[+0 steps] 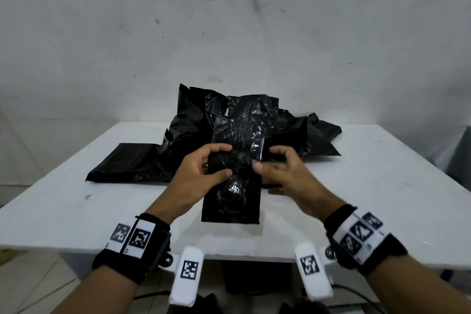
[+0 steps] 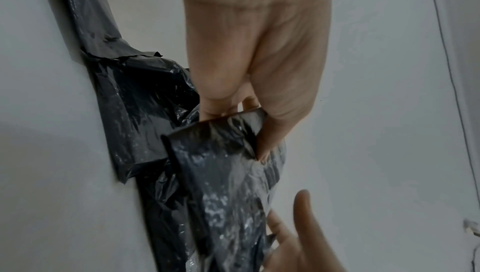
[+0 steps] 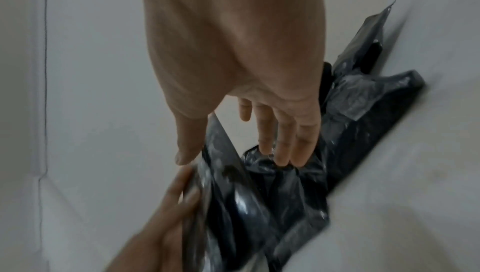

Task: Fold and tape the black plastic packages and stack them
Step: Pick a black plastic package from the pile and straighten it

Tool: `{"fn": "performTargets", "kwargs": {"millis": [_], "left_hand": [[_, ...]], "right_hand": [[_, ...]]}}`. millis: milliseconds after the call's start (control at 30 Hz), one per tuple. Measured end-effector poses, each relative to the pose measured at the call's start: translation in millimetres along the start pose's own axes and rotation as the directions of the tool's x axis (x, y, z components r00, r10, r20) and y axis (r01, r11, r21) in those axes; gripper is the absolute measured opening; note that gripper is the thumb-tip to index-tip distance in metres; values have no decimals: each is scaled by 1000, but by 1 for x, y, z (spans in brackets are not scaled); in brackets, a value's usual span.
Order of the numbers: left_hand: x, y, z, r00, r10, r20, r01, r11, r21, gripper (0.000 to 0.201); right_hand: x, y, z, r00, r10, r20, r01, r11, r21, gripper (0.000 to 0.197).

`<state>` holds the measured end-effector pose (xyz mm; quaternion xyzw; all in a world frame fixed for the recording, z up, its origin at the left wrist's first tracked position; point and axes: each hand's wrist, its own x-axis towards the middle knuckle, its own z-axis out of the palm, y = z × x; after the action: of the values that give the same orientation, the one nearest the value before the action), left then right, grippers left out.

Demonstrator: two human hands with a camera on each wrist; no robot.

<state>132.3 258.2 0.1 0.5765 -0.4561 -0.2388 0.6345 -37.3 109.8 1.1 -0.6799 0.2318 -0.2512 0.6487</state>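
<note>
Head view shows a long black plastic package [image 1: 235, 160] raised above the white table [image 1: 369, 186], its lower end hanging toward the table's near edge and its upper end tilted away toward the pile of black packages [image 1: 193, 135] that sits along the far edge. The left hand [image 1: 201, 173] grips the package's left side about midway, thumb on the front face and fingers curled over the top and behind. The right hand [image 1: 283, 171] sits at the package's right edge with its thumb tip touching the glossy front and its fingers loosely extended behind (from the right wrist view they reach toward crumpled plastic, and whether they close on it is unclear through the blur). In the left wrist view the left hand [image 2: 249, 71] pinches a folded corner of the package [image 2: 223, 174] between thumb and fingers.
</note>
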Motion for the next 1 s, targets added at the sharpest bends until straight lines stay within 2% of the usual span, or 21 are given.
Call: {"fn": "performTargets", "kwargs": {"millis": [100, 267, 400, 500, 633, 800, 1000], "left_hand": [[7, 6, 1, 999, 8, -45, -10, 998, -58, 46], [11, 9, -4, 997, -22, -75, 13, 993, -118, 48], [10, 9, -8, 996, -38, -79, 27, 991, -134, 48], [10, 9, -7, 997, -42, -69, 31, 989, -143, 51], [11, 12, -7, 998, -54, -11, 52, 986, -155, 61], [15, 20, -12, 998, -65, 25, 68, 992, -106, 53], [15, 20, -12, 998, -52, 34, 53, 998, -31, 58]], "right_hand": [[-18, 20, 21, 995, -49, 88, 45, 998, 51, 91], [-23, 33, 33, 982, -190, 20, 190, 981, 36, 88], [-25, 34, 34, 969, -243, 46, 241, 970, 38, 79], [-28, 34, 35, 958, -266, 104, 266, 964, 13, 65], [-28, 34, 33, 957, -223, 185, 225, 974, 12, 47], [-31, 35, 28, 961, -169, 220, 165, 986, 38, 49], [-33, 39, 29, 956, -164, 242, 155, 986, 57, 53]]}}
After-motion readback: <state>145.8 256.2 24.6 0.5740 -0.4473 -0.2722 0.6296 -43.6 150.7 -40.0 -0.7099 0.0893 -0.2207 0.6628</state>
